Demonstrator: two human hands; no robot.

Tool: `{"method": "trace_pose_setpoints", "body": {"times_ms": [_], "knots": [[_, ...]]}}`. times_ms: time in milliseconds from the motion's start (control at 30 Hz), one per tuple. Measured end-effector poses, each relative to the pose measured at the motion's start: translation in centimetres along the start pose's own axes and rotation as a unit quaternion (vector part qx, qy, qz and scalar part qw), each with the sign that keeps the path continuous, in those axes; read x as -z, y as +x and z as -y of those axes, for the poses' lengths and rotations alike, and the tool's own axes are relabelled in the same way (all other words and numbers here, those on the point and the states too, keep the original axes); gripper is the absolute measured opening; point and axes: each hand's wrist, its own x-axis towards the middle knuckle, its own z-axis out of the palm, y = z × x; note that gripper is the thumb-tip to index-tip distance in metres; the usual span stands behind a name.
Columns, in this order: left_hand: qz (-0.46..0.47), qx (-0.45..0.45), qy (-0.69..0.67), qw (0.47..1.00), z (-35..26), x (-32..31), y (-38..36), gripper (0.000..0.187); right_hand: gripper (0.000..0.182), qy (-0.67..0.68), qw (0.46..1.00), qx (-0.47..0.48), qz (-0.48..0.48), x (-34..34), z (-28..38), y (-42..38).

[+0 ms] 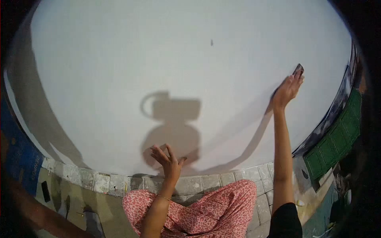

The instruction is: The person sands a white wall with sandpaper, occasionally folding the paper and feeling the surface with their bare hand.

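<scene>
Here-and-now, we log a small dark piece (299,67) at the fingertips of our right hand (289,89), against a smooth, matte white surface (238,59). Below our left hand (168,160) runs curved, rough grey brickwork (194,184). Right fingers lie extended, close together, pressing the piece; left fingers spread, contact with the surface unclear to us.

Dark object (299,69) against white surface (242,51)
</scene>
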Motion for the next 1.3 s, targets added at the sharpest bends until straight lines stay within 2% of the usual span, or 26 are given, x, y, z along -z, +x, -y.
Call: {"method": "trace_pose_setpoints", "body": {"times_ms": [33, 100, 167, 200, 267, 333, 367, 433, 500, 533, 567, 600, 667, 733, 800, 867, 900, 1000, 1067, 1133, 1200, 1267, 1300], "knots": [[-0.001, 0.005, -0.003, 1.0, -0.1, 0.1, 0.1, 0.117, 0.054, 0.012, 0.999, -0.04, -0.027, -0.5, 0.9, -0.3], [-0.012, -0.005, 0.008, 1.0, 0.0, -0.3, 0.0, 0.116, 0.054, -0.025, 1.0, 0.0, 0.01, -1.6, 4.7, -3.0], [-0.023, -0.014, 0.021, 0.999, 0.2, -0.5, 0.1, 0.115, 0.055, -0.009, 0.99, 0.116, 0.073, -2.2, 8.6, -7.9], [-0.017, -0.007, 0.032, 0.999, 0.3, -0.5, 0.0, 0.118, 0.055, -0.047, 0.968, 0.173, 0.178, -1.3, 9.9, -10.8], [-0.002, -0.003, 0.044, 0.999, 0.5, -0.8, -0.5, 0.122, 0.047, 0.003, 0.926, 0.295, 0.234, -1.2, 9.9, -17.2], [0.014, 0.02, 0.059, 0.998, 0.7, -1.2, -0.7, 0.122, 0.046, 0.016, 0.877, 0.422, 0.231, -0.1, 8.5, -21.8], [0.016, 0.016, 0.058, 0.998, 0.6, -0.9, -0.8, 0.122, 0.046, 0.012, 0.878, 0.42, 0.231, 0.6, 7.5, -23.5], [0.027, 0.013, 0.01, 0.999, 0.3, -0.1, -0.4, 0.112, 0.051, -0.049, 0.865, 0.396, 0.303, 1.9, 4.1, -25.3], [0.023, 0.006, 0.02, 1.0, 0.7, -0.4, -0.6, 0.111, 0.054, -0.034, 0.914, 0.265, 0.306, 2.4, 0.3, -25.5], [0.018, -0.001, 0.028, 0.999, 0.8, -0.5, -0.8, 0.111, 0.061, -0.056, 0.932, 0.232, 0.273, 2.8, -1.0, -23.6], [0.016, -0.003, 0.025, 1.0, 0.8, -0.5, -0.9, 0.111, 0.068, -0.07, 0.95, 0.157, 0.26, 3.3, -2.0, -21.2], [0.012, -0.014, 0.048, 0.999, 0.9, -0.5, -1.0, 0.112, 0.071, -0.087, 0.973, 0.107, 0.183, 2.9, -3.1, -18.2], [0.008, -0.029, 0.066, 0.997, 0.5, -0.5, -0.9, 0.113, 0.065, -0.082, 0.993, -0.053, 0.059, 2.5, -3.2, -10.8], [0.015, 0.024, 0.043, 0.999, -0.3, -0.2, -0.8, 0.108, 0.058, 0.131, 0.97, -0.199, -0.056, 1.5, -3.2, -3.3], [0.021, 0.012, 0.038, 0.999, -0.2, 0.0, -0.9, 0.107, 0.054, 0.06, 0.983, -0.17, -0.031, 0.3, -1.3, -2.0], [0.025, 0.002, 0.035, 0.999, 0.1, -0.3, -0.8, 0.105, 0.054, 0.014, 0.998, -0.069, -0.002, -1.6, 3.2, -4.3], [0.014, -0.006, 0.042, 0.999, 0.3, -0.6, -0.9, 0.105, 0.055, -0.014, 0.999, 0.02, 0.04, -1.6, 5.1, -6.3], [0.012, -0.018, 0.058, 0.998, 0.9, -1.2, -1.1, 0.104, 0.058, -0.041, 0.948, 0.237, 0.208, -0.1, 6.1, -14.3], [0.018, -0.026, 0.071, 0.997, 1.3, -1.2, -1.4, 0.104, 0.055, -0.039, 0.888, 0.391, 0.238, 1.2, 2.8, -17.7], [0.037, -0.037, 0.077, 0.996, 1.6, -1.2, -1.5, 0.103, 0.05, -0.046, 0.894, 0.376, 0.238, 2.4, -1.1, -18.4], [0.038, -0.025, 0.067, 0.997, 1.2, -0.6, -1.3, 0.102, 0.052, -0.073, 0.937, 0.244, 0.238, 3.4, -3.9, -17.4], [0.041, -0.018, 0.054, 0.998, 0.9, -0.6, -1.4, 0.1, 0.059, -0.048, 0.977, 0.116, 0.175, 3.5, -5.2, -14.8], [0.038, -0.014, 0.059, 0.997, 1.0, -0.9, -1.4, 0.099, 0.058, -0.025, 0.993, 0.017, 0.113, 3.1, -4.6, -12.8]]}}
